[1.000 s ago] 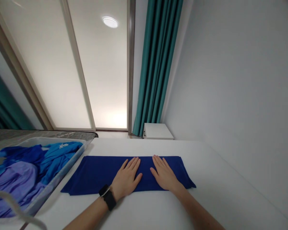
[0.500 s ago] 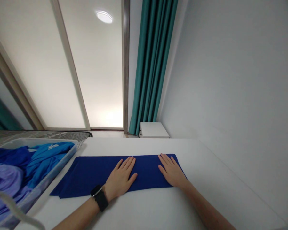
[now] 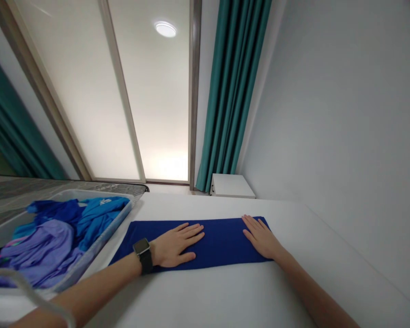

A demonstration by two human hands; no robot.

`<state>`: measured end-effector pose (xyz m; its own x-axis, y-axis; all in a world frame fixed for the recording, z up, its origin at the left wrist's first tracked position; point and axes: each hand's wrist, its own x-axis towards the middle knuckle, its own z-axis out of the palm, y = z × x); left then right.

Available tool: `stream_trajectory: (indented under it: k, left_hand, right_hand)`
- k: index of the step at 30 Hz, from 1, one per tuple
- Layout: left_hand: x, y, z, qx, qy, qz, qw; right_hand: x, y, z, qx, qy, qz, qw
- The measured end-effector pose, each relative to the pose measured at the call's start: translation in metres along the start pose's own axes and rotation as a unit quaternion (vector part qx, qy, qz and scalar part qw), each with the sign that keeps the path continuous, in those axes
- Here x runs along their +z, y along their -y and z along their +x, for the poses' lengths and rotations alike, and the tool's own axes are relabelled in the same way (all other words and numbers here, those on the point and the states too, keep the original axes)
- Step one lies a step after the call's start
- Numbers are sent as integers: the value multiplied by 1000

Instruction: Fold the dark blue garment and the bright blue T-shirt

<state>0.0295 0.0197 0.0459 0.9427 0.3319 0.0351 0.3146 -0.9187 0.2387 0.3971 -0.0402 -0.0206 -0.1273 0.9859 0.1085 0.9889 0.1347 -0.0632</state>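
A folded dark blue cloth (image 3: 205, 241), a long flat strip, lies on the white worktop (image 3: 225, 296), parallel to its far edge. The left hand (image 3: 174, 245), its wrist bearing a black watch (image 3: 142, 255), rests palm-down near the strip's middle, grip spread flat. The right hand (image 3: 261, 237) presses flat at the strip's right end, fingers extended. A pale tray (image 3: 99, 243) of crumpled blue and lilac garments (image 3: 54, 237), apparently clothing, stands just left.

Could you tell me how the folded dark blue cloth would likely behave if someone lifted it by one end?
The dark blue cloth lies flat in thin layers under both hands, so it is probably floppy and would droop and unfold. It looks light. On the smooth white table it may slide easily when pushed.
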Motion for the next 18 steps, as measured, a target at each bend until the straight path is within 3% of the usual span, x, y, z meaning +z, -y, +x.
stream_trajectory:
  k: [4, 9, 13, 18]
  left_hand:
    - [-9, 17, -18, 22, 9, -33, 999]
    - [-6, 21, -20, 28, 7, -22, 999]
    - [-6, 17, -19, 26, 6, -1, 1000]
    - [-1, 8, -21, -3, -6, 8, 1000]
  right_hand:
    - [1, -7, 4, -12, -8, 8, 1000]
    - [-5, -3, 5, 12, -35, 3, 999]
    - [-10, 35, 1, 79, -65, -19, 995]
    - [-3, 93, 3, 121, -1, 31, 992]
